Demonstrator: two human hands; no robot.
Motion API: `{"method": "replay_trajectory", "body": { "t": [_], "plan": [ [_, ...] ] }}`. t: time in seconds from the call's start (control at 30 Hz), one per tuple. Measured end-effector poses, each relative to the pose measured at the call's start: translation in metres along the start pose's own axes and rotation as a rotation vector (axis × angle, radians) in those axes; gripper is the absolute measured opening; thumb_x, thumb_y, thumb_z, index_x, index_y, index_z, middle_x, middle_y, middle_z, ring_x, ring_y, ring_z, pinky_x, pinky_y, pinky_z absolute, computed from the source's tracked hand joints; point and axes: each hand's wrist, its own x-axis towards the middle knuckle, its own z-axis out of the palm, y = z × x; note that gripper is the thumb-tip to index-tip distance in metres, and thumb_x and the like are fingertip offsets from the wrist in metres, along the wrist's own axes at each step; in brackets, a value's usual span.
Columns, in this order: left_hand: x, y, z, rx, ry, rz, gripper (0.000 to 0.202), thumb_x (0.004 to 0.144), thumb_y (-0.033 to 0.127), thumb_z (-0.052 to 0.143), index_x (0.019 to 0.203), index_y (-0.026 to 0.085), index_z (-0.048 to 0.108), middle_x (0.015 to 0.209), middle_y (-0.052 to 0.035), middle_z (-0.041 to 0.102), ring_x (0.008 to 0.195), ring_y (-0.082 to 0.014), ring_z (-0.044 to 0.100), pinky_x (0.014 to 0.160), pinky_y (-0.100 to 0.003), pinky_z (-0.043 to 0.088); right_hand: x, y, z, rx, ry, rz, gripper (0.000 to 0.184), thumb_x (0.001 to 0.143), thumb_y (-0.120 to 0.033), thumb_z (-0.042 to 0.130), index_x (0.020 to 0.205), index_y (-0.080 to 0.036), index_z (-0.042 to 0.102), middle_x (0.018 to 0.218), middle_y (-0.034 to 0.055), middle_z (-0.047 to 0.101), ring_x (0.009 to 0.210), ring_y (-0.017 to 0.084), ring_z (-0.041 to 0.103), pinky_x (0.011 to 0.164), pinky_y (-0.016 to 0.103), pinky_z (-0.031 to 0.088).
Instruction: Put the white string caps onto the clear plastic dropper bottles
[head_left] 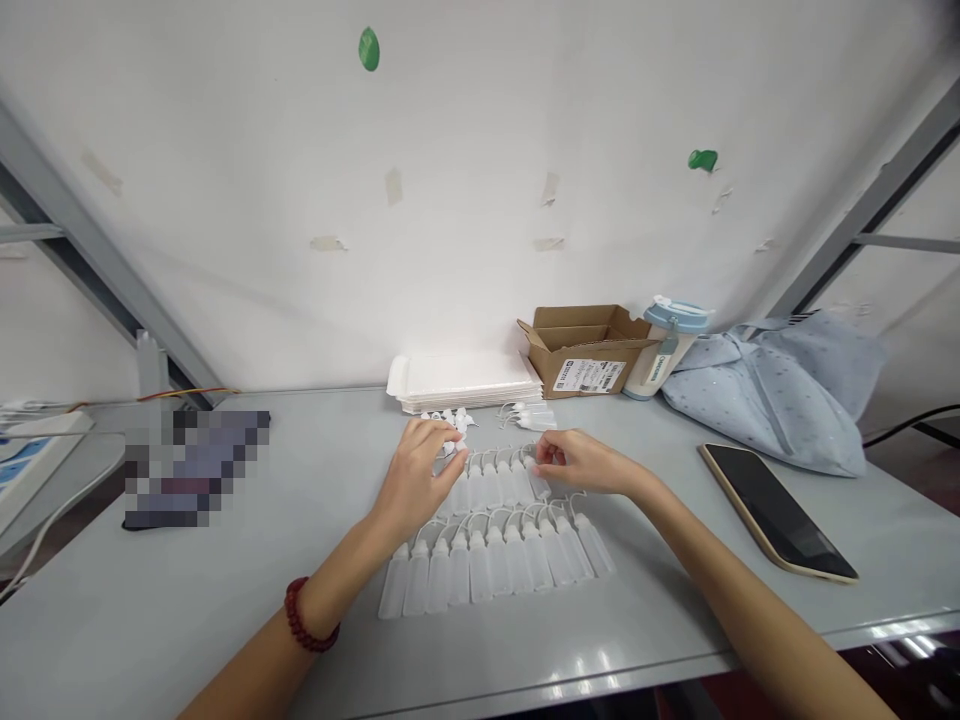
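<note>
Two rows of translucent plastic squeeze bottles with bent white spouts lie on the grey table: a front row (pixel 495 565) and a back row (pixel 484 488). My left hand (pixel 416 480) is curled above the left part of the back row, beside a small heap of white caps (pixel 448 416). Something small and white shows between its thumb and fingers, too small to name. At the right end of the back row, my right hand (pixel 581 462) has its fingers bent in a pinch at the neck of the last bottle (pixel 538 487), which lies slightly tilted.
More bottles (pixel 534 416) lie behind the rows. Along the wall stand a stack of white padded envelopes (pixel 465 378), an open cardboard box (pixel 589 355) and a blue-lidded tumbler (pixel 667 350). A pale blue bag (pixel 772 390) and a phone (pixel 776 510) lie at right; a power strip (pixel 41 455) at left.
</note>
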Motion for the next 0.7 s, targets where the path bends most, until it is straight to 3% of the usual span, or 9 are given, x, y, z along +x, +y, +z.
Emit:
{"method": "replay_trajectory", "body": {
  "t": [0.3, 0.7],
  "plan": [
    [-0.002, 0.003, 0.003, -0.003, -0.025, 0.0, 0.007, 0.084, 0.021, 0.051, 0.087, 0.021, 0.057, 0.092, -0.0051, 0.064, 0.093, -0.0228, 0.053, 0.078, -0.038, 0.047, 0.009, 0.006, 0.007, 0.004, 0.025, 0.062, 0.024, 0.074, -0.038, 0.052, 0.07, -0.015, 0.058, 0.064, 0.0005, 0.059, 0.058, 0.012, 0.051, 0.05, 0.022, 0.035],
    [-0.005, 0.005, 0.007, -0.023, -0.055, -0.006, 0.008, 0.084, 0.022, 0.05, 0.088, 0.021, 0.058, 0.093, -0.0066, 0.064, 0.094, -0.0238, 0.054, 0.071, -0.038, 0.049, 0.012, 0.005, 0.015, -0.061, 0.093, 0.081, 0.022, 0.072, -0.033, 0.05, 0.057, -0.017, 0.048, 0.054, -0.0025, 0.05, 0.052, 0.01, 0.042, 0.046, 0.022, 0.026]
  ]
}}
